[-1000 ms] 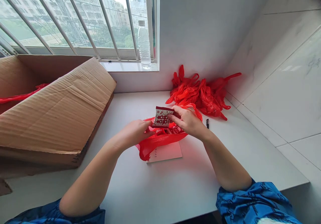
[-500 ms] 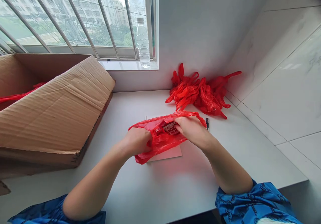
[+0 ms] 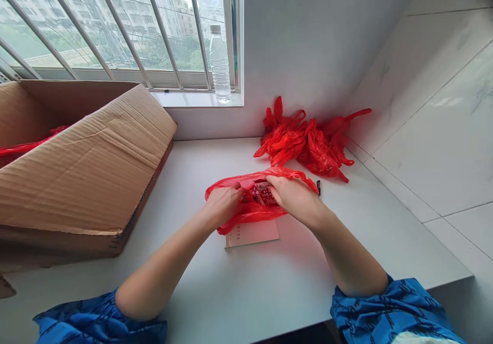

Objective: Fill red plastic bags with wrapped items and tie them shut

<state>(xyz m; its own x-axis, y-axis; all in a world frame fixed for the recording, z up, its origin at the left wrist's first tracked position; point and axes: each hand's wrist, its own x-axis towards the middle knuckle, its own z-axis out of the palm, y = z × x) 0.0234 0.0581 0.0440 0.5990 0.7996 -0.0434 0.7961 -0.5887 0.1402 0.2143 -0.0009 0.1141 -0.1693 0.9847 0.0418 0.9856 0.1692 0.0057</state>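
A red plastic bag (image 3: 250, 215) lies opened out between my hands, its mouth facing up. Inside it shows a dark red packet (image 3: 264, 194) with pale printing. My right hand (image 3: 292, 195) reaches over the bag's right rim, thumb and fingers closed on the packet's right end. At the bag's left side, my left hand (image 3: 224, 204) is closed with its fingertips gathered on the red film, close to the packet's left end. Partly under the bag is a pale booklet or card (image 3: 254, 235) with small dark characters.
Crumpled red plastic bags (image 3: 308, 141) are heaped against the wall. A large open cardboard box (image 3: 88, 169) with red plastic inside takes up the left. A dark pen (image 3: 318, 187) lies right of the bag. A clear bottle (image 3: 220, 69) stands on the windowsill.
My left hand has come out of the bag's left part and moved up and right towards the packet. The bag's left side has drawn in, baring more of the booklet or card.
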